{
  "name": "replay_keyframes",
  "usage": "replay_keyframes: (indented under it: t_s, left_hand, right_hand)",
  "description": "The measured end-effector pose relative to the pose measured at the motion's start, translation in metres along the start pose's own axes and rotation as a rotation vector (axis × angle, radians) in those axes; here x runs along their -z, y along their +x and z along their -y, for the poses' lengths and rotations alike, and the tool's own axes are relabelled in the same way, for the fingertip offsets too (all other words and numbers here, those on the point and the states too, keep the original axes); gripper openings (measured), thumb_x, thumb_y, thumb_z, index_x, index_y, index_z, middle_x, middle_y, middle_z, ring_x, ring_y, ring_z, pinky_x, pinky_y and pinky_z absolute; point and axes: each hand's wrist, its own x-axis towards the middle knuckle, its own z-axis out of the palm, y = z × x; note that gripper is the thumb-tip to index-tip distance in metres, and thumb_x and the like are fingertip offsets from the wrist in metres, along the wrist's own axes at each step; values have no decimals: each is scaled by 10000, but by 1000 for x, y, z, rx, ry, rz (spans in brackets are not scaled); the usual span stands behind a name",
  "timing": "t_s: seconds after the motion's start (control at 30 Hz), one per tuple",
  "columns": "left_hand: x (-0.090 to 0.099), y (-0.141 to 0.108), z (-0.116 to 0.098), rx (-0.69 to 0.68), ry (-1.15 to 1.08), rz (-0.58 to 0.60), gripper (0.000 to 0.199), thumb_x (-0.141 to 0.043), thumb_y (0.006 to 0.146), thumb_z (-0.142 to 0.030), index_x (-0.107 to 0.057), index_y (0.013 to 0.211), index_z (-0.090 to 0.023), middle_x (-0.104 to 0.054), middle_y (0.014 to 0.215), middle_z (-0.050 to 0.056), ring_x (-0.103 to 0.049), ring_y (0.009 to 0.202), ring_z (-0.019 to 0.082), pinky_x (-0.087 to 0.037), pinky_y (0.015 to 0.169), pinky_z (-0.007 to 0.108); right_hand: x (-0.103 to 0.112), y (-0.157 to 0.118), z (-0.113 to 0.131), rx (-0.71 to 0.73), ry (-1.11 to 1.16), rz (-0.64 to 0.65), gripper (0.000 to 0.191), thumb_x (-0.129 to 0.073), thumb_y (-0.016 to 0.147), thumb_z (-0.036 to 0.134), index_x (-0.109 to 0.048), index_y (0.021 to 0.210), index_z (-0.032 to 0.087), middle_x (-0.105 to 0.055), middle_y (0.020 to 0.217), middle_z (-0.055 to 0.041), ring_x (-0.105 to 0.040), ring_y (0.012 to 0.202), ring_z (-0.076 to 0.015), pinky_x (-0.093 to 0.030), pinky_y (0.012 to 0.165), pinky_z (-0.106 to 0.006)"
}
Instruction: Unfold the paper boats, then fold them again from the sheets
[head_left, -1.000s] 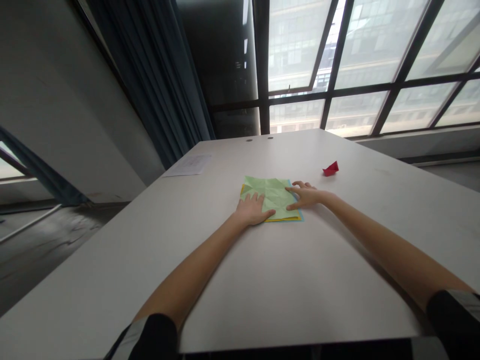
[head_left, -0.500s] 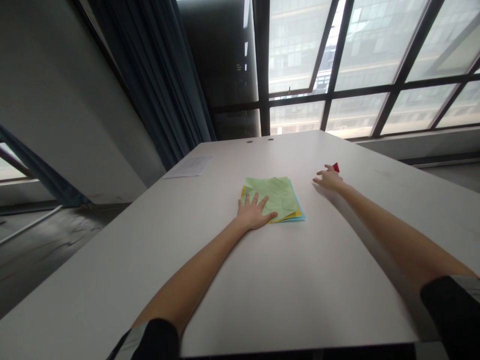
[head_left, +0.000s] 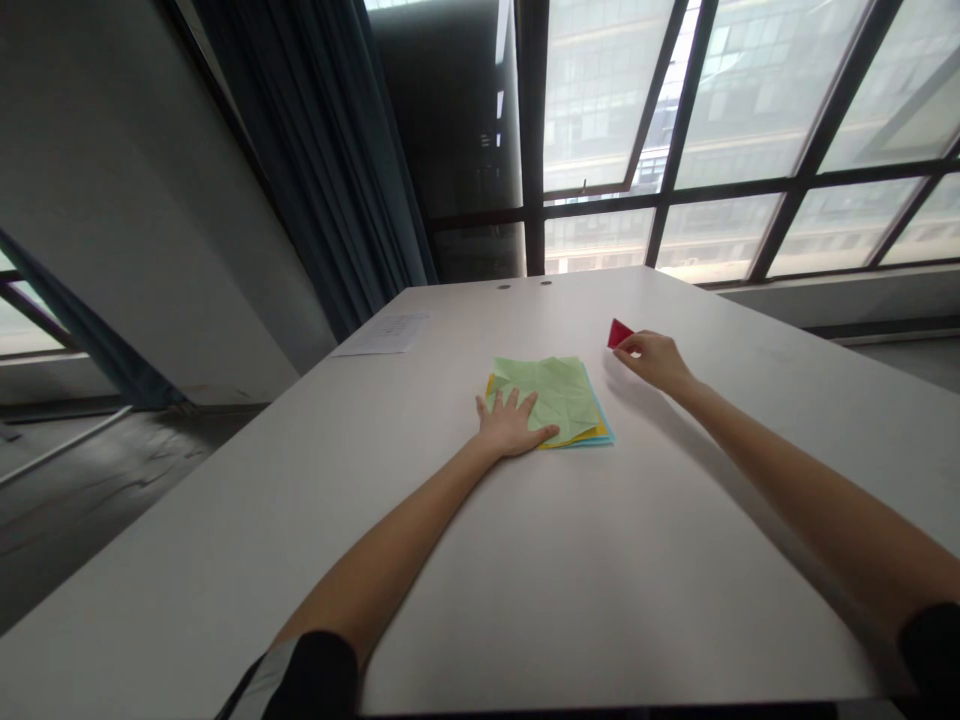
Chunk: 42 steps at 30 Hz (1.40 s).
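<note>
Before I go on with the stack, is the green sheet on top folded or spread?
Spread: the green sheet lies open, crease lines running across its face, with the left hand flat on its near left corner.

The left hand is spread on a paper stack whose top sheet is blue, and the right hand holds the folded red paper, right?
Not quite: the top sheet is light green. The blue sheet peeks out underneath, as the head view shows. The left hand does lie spread on the stack, and the right hand does hold the folded red paper.
</note>
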Motion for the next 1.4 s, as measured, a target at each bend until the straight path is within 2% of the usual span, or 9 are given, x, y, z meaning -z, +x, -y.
replay_keyframes:
  t_s: [0.13, 0.23, 0.3, 0.37, 0.5, 0.63, 0.77, 1.1, 1.4]
  left_hand:
    - [12, 2, -4, 59, -159, -183, 613, -361, 777, -621, -416, 1261, -248, -371, 1369, 136, -264, 1278, 337, -3, 990, 626]
    - [22, 3, -7, 27, -367, -397, 572, -422, 799, -526, -384, 1263, -193, -467, 1269, 159, -380, 1210, 297, -164, 1020, 522]
    - [25, 6, -10, 0, -586, -456, 582, -490, 778, -488, -377, 1247, -163, -535, 1165, 161, -476, 1118, 275, -301, 968, 445]
    - [26, 10, -14, -4, -836, -428, 529, -562, 749, -424, -411, 1183, -162, -600, 1025, 125, -561, 980, 239, -394, 879, 387]
    - [25, 14, -22, 15, -1257, -232, 395, -600, 716, -244, -427, 1068, -192, -628, 821, 27, -605, 715, 152, -469, 663, 287]
    - [26, 10, -28, -28, -1451, -95, 409, -572, 716, -176, -408, 1089, -208, -617, 733, -20, -584, 582, 108, -462, 569, 236]
    - [28, 5, -33, -28, -1481, -53, 481, -501, 731, -89, -364, 1184, -176, -572, 624, -47, -531, 475, 77, -422, 492, 183]
    - [25, 5, -36, -19, -1424, -67, 483, -435, 742, -52, -368, 1210, -150, -566, 624, -35, -510, 453, 79, -429, 483, 192]
    - [27, 4, -38, -27, -1463, -34, 458, -431, 754, -56, -369, 1195, -164, -582, 651, -35, -534, 467, 74, -464, 492, 197]
  right_hand:
    - [12, -13, 50, 162, 253, -15, 82, -541, 722, 270, -587, 716, 202, -621, 758, -37, -585, 702, -175, -459, 675, -297]
    - [15, -24, 75, 259, 371, 86, 33, -512, 707, 200, -541, 701, 215, -603, 730, -17, -575, 682, -161, -458, 668, -291]
    - [16, -31, 85, 313, 411, 153, 43, -503, 706, 185, -523, 694, 221, -596, 728, -12, -569, 685, -157, -455, 668, -283]
    - [18, -36, 91, 366, 424, 201, 51, -495, 716, 182, -524, 711, 224, -600, 742, -14, -568, 703, -158, -447, 671, -278]
    - [20, -43, 97, 414, 430, 263, 27, -510, 746, 235, -522, 724, 224, -607, 741, -19, -565, 692, -155, -433, 656, -270]
    - [19, -44, 99, 246, 496, 298, 133, -544, 759, 350, -510, 790, 225, -613, 660, 8, -565, 591, -136, -415, 566, -244]
    - [17, -40, 97, 148, 491, 265, 199, -556, 757, 387, -539, 837, 205, -609, 600, 20, -550, 520, -116, -389, 534, -225]
    - [18, -43, 100, 240, 376, 307, 210, -603, 727, 395, -657, 811, 211, -599, 597, 22, -523, 533, -95, -364, 550, -209]
    - [13, -44, 98, 213, 239, 248, 246, -602, 719, 449, -665, 789, 221, -616, 608, 17, -522, 537, -101, -346, 540, -212]
